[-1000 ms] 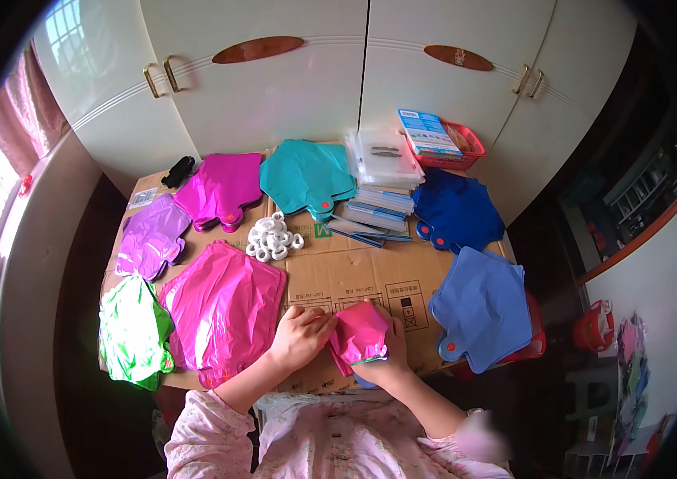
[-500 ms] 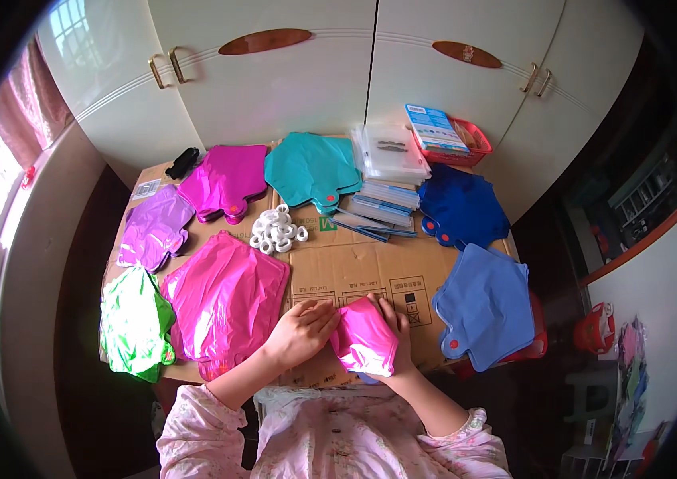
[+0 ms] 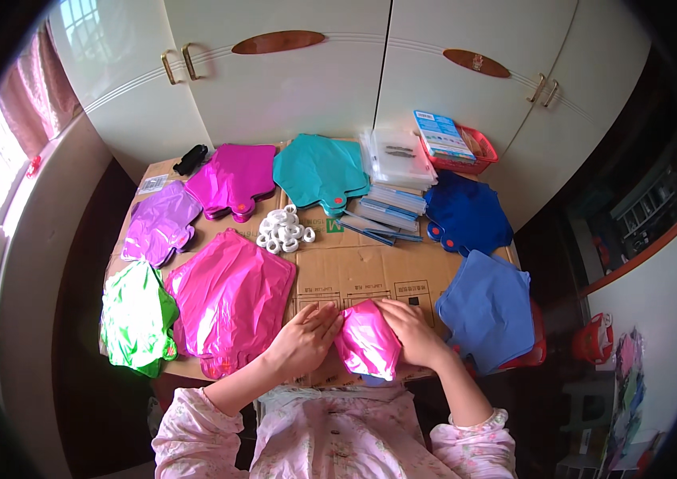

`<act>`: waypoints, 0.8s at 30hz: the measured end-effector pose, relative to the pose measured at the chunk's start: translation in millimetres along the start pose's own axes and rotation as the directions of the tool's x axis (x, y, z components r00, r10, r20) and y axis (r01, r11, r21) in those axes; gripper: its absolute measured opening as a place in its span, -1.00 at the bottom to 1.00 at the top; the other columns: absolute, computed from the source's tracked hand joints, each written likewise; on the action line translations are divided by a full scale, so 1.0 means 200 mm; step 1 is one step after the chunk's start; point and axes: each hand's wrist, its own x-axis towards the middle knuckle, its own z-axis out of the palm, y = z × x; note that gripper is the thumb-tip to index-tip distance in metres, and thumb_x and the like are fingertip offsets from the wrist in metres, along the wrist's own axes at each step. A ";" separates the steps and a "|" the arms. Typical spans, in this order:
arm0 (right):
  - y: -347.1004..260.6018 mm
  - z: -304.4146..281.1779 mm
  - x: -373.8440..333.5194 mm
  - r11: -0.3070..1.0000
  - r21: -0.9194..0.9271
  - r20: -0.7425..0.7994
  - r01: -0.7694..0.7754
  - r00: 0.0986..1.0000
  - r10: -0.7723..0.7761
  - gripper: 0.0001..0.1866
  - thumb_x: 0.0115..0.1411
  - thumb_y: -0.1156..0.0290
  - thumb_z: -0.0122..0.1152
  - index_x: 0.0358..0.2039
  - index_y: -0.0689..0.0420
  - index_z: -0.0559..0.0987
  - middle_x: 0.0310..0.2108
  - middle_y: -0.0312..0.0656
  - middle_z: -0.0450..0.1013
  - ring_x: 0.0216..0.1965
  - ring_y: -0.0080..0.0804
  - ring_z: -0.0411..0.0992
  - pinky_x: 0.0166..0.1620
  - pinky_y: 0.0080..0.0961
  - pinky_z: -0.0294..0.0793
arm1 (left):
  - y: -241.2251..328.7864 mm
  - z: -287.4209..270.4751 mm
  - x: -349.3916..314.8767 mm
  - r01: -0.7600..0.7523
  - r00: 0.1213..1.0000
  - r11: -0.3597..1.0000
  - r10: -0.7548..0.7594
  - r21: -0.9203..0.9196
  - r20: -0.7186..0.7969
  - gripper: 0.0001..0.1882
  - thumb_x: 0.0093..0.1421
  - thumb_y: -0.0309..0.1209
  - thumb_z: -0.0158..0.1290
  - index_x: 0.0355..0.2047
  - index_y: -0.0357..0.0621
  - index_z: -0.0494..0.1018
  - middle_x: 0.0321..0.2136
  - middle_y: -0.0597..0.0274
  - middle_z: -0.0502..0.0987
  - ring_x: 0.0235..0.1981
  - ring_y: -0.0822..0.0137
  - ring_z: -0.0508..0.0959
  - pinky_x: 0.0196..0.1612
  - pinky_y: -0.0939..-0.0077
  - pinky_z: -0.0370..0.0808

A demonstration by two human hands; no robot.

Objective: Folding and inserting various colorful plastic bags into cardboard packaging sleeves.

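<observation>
A folded pink foil balloon (image 3: 369, 339) lies between my hands at the near edge of the cardboard-covered table, its lower edge shiny and pale. My left hand (image 3: 306, 337) rests against its left side, fingers stretched and lying flat. On the opposite side, my right hand (image 3: 413, 329) bends round the upper right edge and grips the foil, fingertips on its top; the thumb is hidden. A stack of flat pink foil balloons (image 3: 230, 299) spreads just left of my left hand. A bit of blue shows under the folded balloon's lower edge.
Stacks of flat balloons ring the table: green (image 3: 137, 319), lilac (image 3: 161, 223), magenta (image 3: 230, 180), teal (image 3: 318, 172), dark blue (image 3: 468, 214) and light blue (image 3: 486, 311). White rings (image 3: 281, 230), clear packets (image 3: 390, 209) and a red basket (image 3: 478, 164) sit among them. White cabinets (image 3: 274, 88) stand behind.
My right hand has shifted from under and behind the folded pink balloon to its upper right edge, with the elbow farther out. The left hand stays nearly in place. The view has shifted slightly.
</observation>
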 end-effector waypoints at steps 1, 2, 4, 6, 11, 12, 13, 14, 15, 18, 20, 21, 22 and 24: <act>0.02 -0.02 0.01 0.994 0.100 -0.011 0.032 0.999 -0.031 -0.22 -0.07 0.43 0.25 0.21 0.25 0.22 0.25 -0.03 0.14 0.29 -0.11 0.05 0.27 -0.22 0.05 | 0.01 0.00 0.00 0.012 1.000 1.000 -0.011 -0.027 0.013 -0.41 0.02 -0.34 0.00 0.09 -0.36 0.34 0.06 -0.06 0.41 0.20 0.16 0.32 0.27 0.16 0.13; 0.02 -0.06 0.02 0.993 0.115 0.067 0.040 0.997 -0.048 -0.24 -0.06 0.45 0.24 0.20 0.24 0.23 0.23 -0.02 0.16 0.28 -0.09 0.08 0.27 -0.23 0.06 | 0.01 -0.01 0.00 0.024 0.999 0.998 -0.023 -0.054 0.026 -0.38 0.01 -0.31 0.02 0.09 -0.37 0.33 0.07 -0.08 0.40 0.21 0.15 0.30 0.28 0.15 0.11; 0.02 -0.13 0.05 0.983 0.176 0.190 0.054 0.978 -0.088 -0.34 -0.01 0.50 0.18 0.16 0.22 0.30 0.19 0.02 0.22 0.25 -0.08 0.13 0.27 -0.25 0.09 | 0.01 -0.03 0.00 0.038 0.998 0.995 -0.034 -0.093 0.050 -0.34 0.01 -0.27 0.02 0.11 -0.39 0.30 0.09 -0.11 0.38 0.23 0.14 0.28 0.30 0.14 0.07; 0.09 -0.17 0.10 0.988 0.152 0.189 -0.035 0.982 0.006 -0.44 0.01 0.53 0.16 0.10 0.17 0.39 0.10 -0.06 0.35 0.14 -0.15 0.30 0.17 -0.34 0.30 | 0.01 -0.04 0.00 0.035 0.998 0.992 -0.027 -0.125 0.061 -0.33 0.04 -0.24 -0.01 0.13 -0.41 0.26 0.12 -0.13 0.34 0.24 0.13 0.26 0.32 0.13 0.01; 0.09 -0.04 0.22 0.962 -0.033 -0.189 0.270 0.944 -0.271 -0.58 0.08 0.55 0.07 0.01 0.13 0.51 0.01 -0.20 0.46 0.06 -0.27 0.41 0.09 -0.40 0.41 | 0.02 -0.05 0.00 0.050 0.997 0.989 -0.041 -0.136 0.064 -0.34 0.06 -0.21 -0.02 0.12 -0.39 0.28 0.12 -0.14 0.34 0.24 0.12 0.25 0.32 0.13 0.02; 0.10 0.00 0.25 0.947 -0.044 -0.174 0.318 0.931 -0.321 -0.61 0.09 0.54 0.05 -0.02 0.12 0.53 -0.01 -0.21 0.47 0.06 -0.28 0.41 0.09 -0.40 0.41 | 0.01 -0.05 -0.01 0.055 0.997 0.989 -0.046 -0.138 0.063 -0.34 0.06 -0.21 -0.02 0.12 -0.39 0.28 0.12 -0.14 0.34 0.24 0.11 0.25 0.31 0.13 0.02; 0.11 0.02 0.26 0.929 -0.055 -0.159 0.366 0.915 -0.370 -0.63 0.10 0.53 0.04 -0.05 0.12 0.56 -0.02 -0.22 0.49 0.07 -0.30 0.41 0.10 -0.39 0.41 | 0.01 -0.05 -0.01 0.054 0.997 0.989 -0.046 -0.135 0.061 -0.35 0.06 -0.21 -0.03 0.12 -0.38 0.29 0.11 -0.13 0.35 0.24 0.12 0.25 0.31 0.13 0.02; 0.12 0.04 0.25 0.932 -0.064 -0.181 0.358 0.914 -0.364 -0.68 0.11 0.47 0.02 -0.13 0.10 0.61 -0.05 -0.24 0.51 0.07 -0.33 0.41 0.10 -0.40 0.41 | 0.02 -0.05 -0.01 0.052 0.997 0.990 -0.044 -0.133 0.059 -0.35 0.07 -0.20 -0.03 0.12 -0.37 0.29 0.11 -0.12 0.35 0.24 0.12 0.25 0.31 0.12 0.02; 0.12 0.04 0.25 0.923 -0.103 -0.165 0.370 0.909 -0.383 -0.68 0.11 0.47 0.03 -0.13 0.09 0.61 -0.05 -0.24 0.51 0.07 -0.33 0.41 0.11 -0.40 0.41 | 0.02 -0.04 -0.01 0.053 0.997 0.990 -0.046 -0.134 0.059 -0.36 0.08 -0.20 -0.04 0.12 -0.36 0.30 0.11 -0.12 0.35 0.24 0.13 0.24 0.31 0.12 0.02; 0.13 0.04 0.25 0.901 -0.179 -0.124 0.396 0.899 -0.420 -0.68 0.11 0.46 0.04 -0.13 0.07 0.61 -0.04 -0.26 0.50 0.08 -0.34 0.41 0.12 -0.40 0.40 | 0.02 -0.04 -0.02 0.061 0.997 0.987 -0.055 -0.146 0.047 -0.38 0.10 -0.18 -0.05 0.11 -0.34 0.31 0.10 -0.09 0.36 0.25 0.14 0.24 0.31 0.12 0.03; 0.14 0.05 0.25 0.898 -0.176 -0.111 0.403 0.899 -0.425 -0.69 0.11 0.46 0.04 -0.13 0.06 0.61 -0.02 -0.27 0.49 0.09 -0.35 0.40 0.13 -0.41 0.40 | 0.02 -0.04 -0.03 0.052 0.998 0.989 -0.045 -0.135 0.055 -0.38 0.12 -0.17 -0.05 0.12 -0.33 0.31 0.11 -0.08 0.36 0.25 0.15 0.24 0.31 0.11 0.03; 0.14 0.05 0.26 0.897 -0.181 -0.103 0.404 0.899 -0.426 -0.68 0.11 0.46 0.04 -0.12 0.05 0.61 -0.02 -0.27 0.49 0.09 -0.35 0.39 0.13 -0.41 0.39 | 0.02 -0.04 -0.04 0.049 0.997 0.991 -0.042 -0.126 0.057 -0.38 0.13 -0.16 -0.06 0.12 -0.32 0.31 0.11 -0.07 0.36 0.25 0.15 0.24 0.31 0.11 0.03; 0.14 0.05 0.25 0.895 -0.187 -0.096 0.405 0.899 -0.427 -0.68 0.11 0.45 0.04 -0.12 0.04 0.60 -0.01 -0.28 0.49 0.10 -0.35 0.39 0.13 -0.41 0.39 | 0.02 -0.05 -0.05 0.045 0.997 0.992 -0.038 -0.119 0.060 -0.37 0.13 -0.14 -0.05 0.12 -0.33 0.30 0.11 -0.07 0.36 0.25 0.15 0.24 0.31 0.11 0.03; 0.15 0.05 0.25 0.894 -0.196 -0.085 0.403 0.901 -0.425 -0.68 0.12 0.45 0.03 -0.10 0.03 0.60 0.00 -0.28 0.48 0.11 -0.36 0.38 0.14 -0.41 0.39 | 0.03 -0.05 -0.05 0.037 0.997 0.994 -0.031 -0.104 0.065 -0.35 0.15 -0.10 -0.05 0.12 -0.35 0.29 0.11 -0.08 0.36 0.25 0.14 0.24 0.30 0.11 0.03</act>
